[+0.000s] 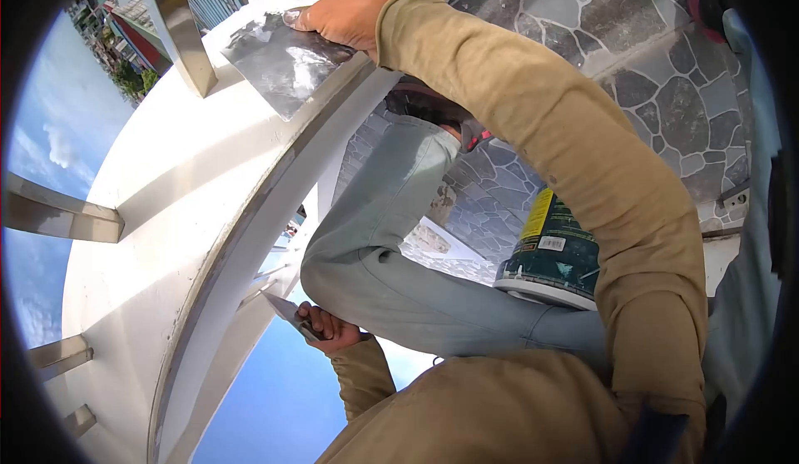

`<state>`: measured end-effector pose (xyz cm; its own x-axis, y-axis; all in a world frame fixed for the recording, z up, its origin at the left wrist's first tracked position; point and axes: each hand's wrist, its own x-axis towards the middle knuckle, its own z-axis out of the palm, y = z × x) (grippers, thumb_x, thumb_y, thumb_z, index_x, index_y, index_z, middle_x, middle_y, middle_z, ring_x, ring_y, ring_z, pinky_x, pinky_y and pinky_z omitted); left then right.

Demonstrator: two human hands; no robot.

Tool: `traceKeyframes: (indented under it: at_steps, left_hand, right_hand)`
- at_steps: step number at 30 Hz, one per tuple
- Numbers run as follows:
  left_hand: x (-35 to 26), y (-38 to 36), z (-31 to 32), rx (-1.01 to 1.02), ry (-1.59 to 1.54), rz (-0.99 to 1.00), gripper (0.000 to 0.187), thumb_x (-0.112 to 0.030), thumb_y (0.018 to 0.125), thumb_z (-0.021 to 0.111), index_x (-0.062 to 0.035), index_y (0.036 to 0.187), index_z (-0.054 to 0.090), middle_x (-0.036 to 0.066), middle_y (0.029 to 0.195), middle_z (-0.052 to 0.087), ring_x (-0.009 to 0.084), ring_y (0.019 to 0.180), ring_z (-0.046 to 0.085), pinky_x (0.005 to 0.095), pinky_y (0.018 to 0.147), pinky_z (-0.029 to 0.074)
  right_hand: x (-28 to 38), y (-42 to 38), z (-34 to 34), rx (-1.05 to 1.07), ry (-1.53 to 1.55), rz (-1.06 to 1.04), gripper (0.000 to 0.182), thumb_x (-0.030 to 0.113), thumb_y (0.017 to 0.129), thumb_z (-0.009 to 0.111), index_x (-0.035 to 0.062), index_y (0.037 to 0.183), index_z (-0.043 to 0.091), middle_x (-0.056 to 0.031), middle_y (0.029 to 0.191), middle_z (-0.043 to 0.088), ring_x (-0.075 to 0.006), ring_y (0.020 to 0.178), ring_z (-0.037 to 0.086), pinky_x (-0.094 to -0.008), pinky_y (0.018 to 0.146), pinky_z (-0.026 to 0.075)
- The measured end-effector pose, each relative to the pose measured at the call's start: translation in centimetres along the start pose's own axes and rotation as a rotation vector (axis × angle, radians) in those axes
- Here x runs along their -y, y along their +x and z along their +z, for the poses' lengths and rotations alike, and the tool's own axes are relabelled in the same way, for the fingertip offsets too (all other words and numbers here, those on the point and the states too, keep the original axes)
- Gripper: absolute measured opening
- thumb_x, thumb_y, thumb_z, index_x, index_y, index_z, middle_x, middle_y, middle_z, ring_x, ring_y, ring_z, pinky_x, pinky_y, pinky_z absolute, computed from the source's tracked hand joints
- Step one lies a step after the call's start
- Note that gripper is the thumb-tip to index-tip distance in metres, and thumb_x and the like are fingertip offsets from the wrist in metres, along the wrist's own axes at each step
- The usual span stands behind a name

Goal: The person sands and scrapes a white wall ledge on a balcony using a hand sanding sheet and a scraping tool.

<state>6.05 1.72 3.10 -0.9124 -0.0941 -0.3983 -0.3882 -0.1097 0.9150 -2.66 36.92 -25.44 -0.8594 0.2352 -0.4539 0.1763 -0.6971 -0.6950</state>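
My right hand (345,10), at the top, is closed on the edge of a flat grey plate (275,69) smeared with white paste, its thumb lying on the face. The plate is over a white curved ledge (191,139). Lower down, beside my bent knee, my left hand (329,329) has its fingers wrapped round a putty knife (284,304) with a flat metal blade. That blade points towards the underside of the ledge; whether it touches is hard to see.
A dark green bucket (549,256) with a white rim stands beside my leg (366,206). Grey stone paving (624,14) lies beneath. Several upright posts (66,206) rise from the ledge. Beyond it are sky and buildings.
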Motion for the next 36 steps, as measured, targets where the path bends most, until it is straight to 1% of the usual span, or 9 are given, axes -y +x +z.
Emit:
traceKeyframes:
  at_steps: [4,8,12,17,21,24,26,29,36]
  left_hand:
    - [0.1,0.4,0.9,-0.037,-0.095,-0.097,0.017,-0.022,0.094,0.044,-0.0086,0.087,0.052,-0.003,0.058,0.046,0.0064,0.036,0.04,0.0191,0.027,0.03]
    - [0.0,0.7,1.5,-0.057,-0.182,-0.188,0.018,-0.022,0.094,0.044,-0.009,0.085,0.054,-0.003,0.058,0.047,0.0067,0.036,0.041,0.0192,0.027,0.029]
    - [0.5,0.8,2.2,-0.077,-0.246,-0.189,0.019,-0.022,0.094,0.044,-0.009,0.085,0.054,-0.003,0.058,0.048,0.0067,0.036,0.041,0.0191,0.027,0.029]
    - [0.8,0.8,2.6,-0.063,-0.209,-0.211,0.019,-0.022,0.094,0.044,-0.0091,0.085,0.055,-0.003,0.058,0.047,0.0068,0.036,0.041,0.0191,0.027,0.029]
    - [0.4,0.8,2.4,-0.066,-0.173,-0.188,0.018,-0.02,0.094,0.044,-0.0089,0.085,0.054,-0.003,0.057,0.047,0.0068,0.036,0.04,0.019,0.027,0.03]
    - [0.3,0.7,2.1,-0.066,-0.133,-0.171,0.018,-0.019,0.094,0.043,-0.0088,0.084,0.054,-0.003,0.057,0.046,0.0067,0.036,0.04,0.019,0.028,0.03]
    - [0.4,0.8,2.0,-0.071,-0.107,-0.156,0.019,-0.019,0.094,0.043,-0.0087,0.084,0.054,-0.003,0.057,0.046,0.0067,0.036,0.04,0.0191,0.028,0.031]
    - [0.4,0.7,2.2,-0.047,-0.158,-0.181,0.019,-0.02,0.095,0.042,-0.0083,0.084,0.054,-0.003,0.057,0.046,0.0068,0.036,0.04,0.0187,0.027,0.031]
    - [0.4,0.7,2.0,-0.08,-0.183,-0.17,0.018,-0.019,0.094,0.043,-0.0077,0.085,0.053,-0.003,0.057,0.047,0.006,0.035,0.04,0.0179,0.027,0.03]
  right_hand:
    - [-1.8,0.6,1.8,0.005,0.225,0.093,0.05,0.019,0.078,0.062,0.0052,0.125,0.056,-0.0171,0.109,0.065,-0.0272,0.099,0.063,-0.0333,0.088,0.049]
    - [1.0,1.4,3.2,-0.115,-0.144,0.231,0.042,0.018,0.075,0.06,0.0001,0.113,0.059,-0.0193,0.105,0.065,-0.031,0.097,0.065,-0.0346,0.085,0.052]
    - [2.5,-0.1,2.1,-0.141,-0.188,0.205,0.032,0.018,0.073,0.061,-0.0039,0.096,0.063,-0.0216,0.097,0.066,-0.0324,0.093,0.066,-0.036,0.083,0.053]
    - [-0.8,2.3,2.7,-0.041,-0.122,0.038,0.035,0.017,0.072,0.06,-0.0025,0.101,0.064,-0.022,0.099,0.066,-0.0329,0.094,0.066,-0.0353,0.084,0.053]
    - [-0.4,1.0,2.4,-0.014,0.016,0.035,0.04,0.016,0.072,0.059,0.0005,0.108,0.064,-0.0208,0.102,0.066,-0.0328,0.096,0.065,-0.0351,0.086,0.052]
    - [1.1,-0.2,2.8,-0.134,-0.2,0.193,0.043,0.016,0.072,0.058,0.0031,0.113,0.063,-0.0192,0.104,0.065,-0.032,0.098,0.064,-0.0349,0.088,0.051]
    - [-2.8,3.6,5.2,-0.207,-0.096,-0.06,0.042,0.017,0.072,0.058,0.0035,0.111,0.063,-0.0186,0.105,0.065,-0.0317,0.098,0.064,-0.0349,0.087,0.051]
    - [-1.0,0.9,2.2,0.009,-0.068,0.009,0.04,0.018,0.072,0.059,0.0019,0.109,0.063,-0.019,0.104,0.065,-0.0317,0.098,0.064,-0.0355,0.087,0.051]
    - [0.1,4.2,3.8,-0.036,-0.163,0.005,0.036,0.022,0.072,0.06,-0.0029,0.099,0.064,-0.0201,0.099,0.066,-0.0328,0.097,0.064,-0.0378,0.086,0.051]
